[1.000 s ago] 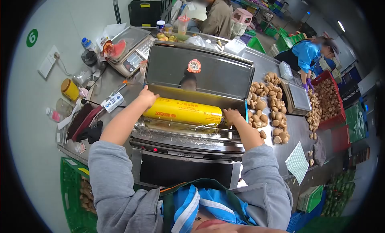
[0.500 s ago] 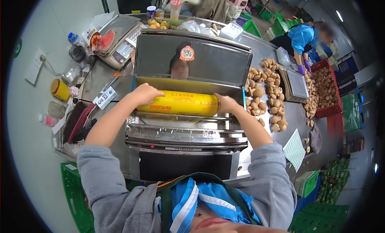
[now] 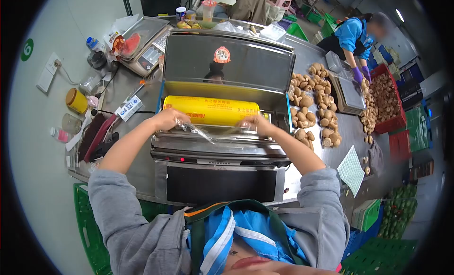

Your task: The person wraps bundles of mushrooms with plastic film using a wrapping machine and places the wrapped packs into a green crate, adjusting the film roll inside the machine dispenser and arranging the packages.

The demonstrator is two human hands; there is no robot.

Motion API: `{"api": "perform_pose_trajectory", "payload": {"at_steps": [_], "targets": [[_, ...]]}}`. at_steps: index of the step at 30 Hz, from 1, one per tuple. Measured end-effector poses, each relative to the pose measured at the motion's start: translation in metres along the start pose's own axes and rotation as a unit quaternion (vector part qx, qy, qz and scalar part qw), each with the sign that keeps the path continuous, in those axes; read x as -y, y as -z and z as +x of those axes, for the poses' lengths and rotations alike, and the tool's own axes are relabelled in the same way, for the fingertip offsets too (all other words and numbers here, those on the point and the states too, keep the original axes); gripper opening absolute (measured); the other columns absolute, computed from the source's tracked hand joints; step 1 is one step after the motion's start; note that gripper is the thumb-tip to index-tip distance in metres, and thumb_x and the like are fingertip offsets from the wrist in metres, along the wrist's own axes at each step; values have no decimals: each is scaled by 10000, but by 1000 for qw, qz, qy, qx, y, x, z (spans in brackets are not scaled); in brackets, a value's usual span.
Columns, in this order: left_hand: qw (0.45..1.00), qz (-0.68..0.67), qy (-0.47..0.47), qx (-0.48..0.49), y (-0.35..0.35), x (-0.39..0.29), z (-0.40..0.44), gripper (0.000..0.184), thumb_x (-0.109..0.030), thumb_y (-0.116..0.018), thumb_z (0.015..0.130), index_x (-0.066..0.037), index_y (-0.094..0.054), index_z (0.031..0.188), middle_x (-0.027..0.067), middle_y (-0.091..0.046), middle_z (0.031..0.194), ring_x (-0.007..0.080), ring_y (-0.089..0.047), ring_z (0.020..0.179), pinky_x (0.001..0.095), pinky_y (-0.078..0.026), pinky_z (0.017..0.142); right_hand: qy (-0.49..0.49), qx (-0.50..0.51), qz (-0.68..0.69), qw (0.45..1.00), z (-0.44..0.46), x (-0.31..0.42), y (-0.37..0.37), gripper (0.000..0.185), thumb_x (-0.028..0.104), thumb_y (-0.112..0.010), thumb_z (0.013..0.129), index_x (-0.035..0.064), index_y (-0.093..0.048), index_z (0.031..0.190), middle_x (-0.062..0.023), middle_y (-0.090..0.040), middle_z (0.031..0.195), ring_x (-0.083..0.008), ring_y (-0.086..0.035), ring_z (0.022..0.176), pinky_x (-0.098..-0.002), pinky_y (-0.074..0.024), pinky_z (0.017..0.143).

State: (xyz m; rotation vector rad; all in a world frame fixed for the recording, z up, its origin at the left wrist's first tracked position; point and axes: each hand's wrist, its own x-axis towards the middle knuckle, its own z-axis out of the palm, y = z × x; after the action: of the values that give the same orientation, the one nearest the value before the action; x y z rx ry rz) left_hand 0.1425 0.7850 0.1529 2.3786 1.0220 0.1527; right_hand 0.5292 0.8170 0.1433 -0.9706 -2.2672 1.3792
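A yellow roll of cling film (image 3: 213,109) lies across the inside of the metal wrapping machine (image 3: 222,149), whose dark lid (image 3: 257,62) stands raised behind it. My left hand (image 3: 171,119) is closed at the roll's lower left, pinching a crumpled, clear stretch of film (image 3: 201,132). At the lower right of the roll is my right hand (image 3: 255,125), its fingers bent together on the film edge and slightly blurred. A red light (image 3: 182,159) glows on the machine's front.
Brown mushrooms (image 3: 326,114) lie in groups on the steel table to the right, beside a scale (image 3: 352,97). A co-worker in purple gloves (image 3: 358,75) stands near a red crate (image 3: 385,97) of mushrooms. Another scale (image 3: 149,57) and a brush (image 3: 92,137) are at left.
The yellow roll has gone from between my hands down into the machine. Both hands have moved off its ends to its near side, and loose film now stretches from my left hand.
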Motion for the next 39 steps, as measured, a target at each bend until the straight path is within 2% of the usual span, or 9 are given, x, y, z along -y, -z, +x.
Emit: {"api": "perform_pose_trajectory", "payload": {"at_steps": [9,13,17,24,26,29,31,34,39], "targets": [[927,-371,-48,-25,9,-176,-94,175,-114,-546,847,-51,-658,966,82,-655,1014,225,-615,964,333,-461,875,35,-77,207,975,-148,146,-6,169,71,-472,894,-11,-617,866,-84,-650,835,-178,-616,855,-301,-481,780],[964,-251,-21,-87,-97,-145,-95,171,-107,-544,844,-68,-657,967,73,-636,1060,241,-571,1041,354,-442,889,-139,-142,18,980,-158,88,-94,136,115,-529,880,18,-611,832,-91,-635,823,-199,-612,783,-328,-479,722],[965,-178,-76,-176,-166,-151,-107,160,-129,-539,841,-90,-662,935,85,-641,1023,243,-578,994,390,-421,858,-14,-249,-90,964,-172,46,-179,54,82,-598,771,71,-618,820,-106,-585,737,-308,-564,699,-370,-468,663],[830,-400,211,-326,-206,-234,-88,409,-129,-655,770,-59,-487,1136,93,-601,896,230,-587,898,355,-448,773,-55,33,353,933,-126,124,-206,480,183,-529,884,35,-362,1309,-184,-577,1098,-225,-548,1042,-358,-430,867],[777,-494,190,-340,-192,-222,-92,386,-91,-653,778,-29,-475,1114,96,-581,834,205,-594,823,325,-471,716,3,311,107,944,-95,166,-141,688,222,-577,853,31,-199,1395,-232,-530,1174,-301,-514,1118,-368,-388,946],[787,-498,230,-281,-167,-222,-120,128,-46,-630,765,-8,-607,885,92,-626,768,173,-611,712,281,-477,658,44,389,-68,918,-30,208,-58,489,274,-605,816,71,-489,1246,-195,-542,1183,-308,-550,1049,-385,-422,917],[829,-371,216,-359,-175,-231,-150,95,-112,-630,771,-17,-628,776,92,-635,739,171,-608,655,300,-470,600,32,-42,-167,985,30,181,-7,372,220,-617,792,49,-578,1121,-168,-612,1038,-272,-590,956,-382,-456,843],[816,-270,463,-217,-295,-218,-235,224,-198,-512,841,-48,-631,725,81,-615,713,137,-556,637,326,-445,583,116,-380,-358,845,125,119,96,301,252,-623,764,30,-568,960,-163,-600,910,-342,-575,841,-404,-462,729],[743,-331,558,-162,-312,-258,-283,214,-242,-533,828,-61,-637,782,100,-623,751,181,-580,671,332,-460,607,-55,-341,-448,825,162,49,161,599,491,-529,805,57,-481,1215,-179,-500,1210,-301,-407,1206,-540,-258,987]]}}
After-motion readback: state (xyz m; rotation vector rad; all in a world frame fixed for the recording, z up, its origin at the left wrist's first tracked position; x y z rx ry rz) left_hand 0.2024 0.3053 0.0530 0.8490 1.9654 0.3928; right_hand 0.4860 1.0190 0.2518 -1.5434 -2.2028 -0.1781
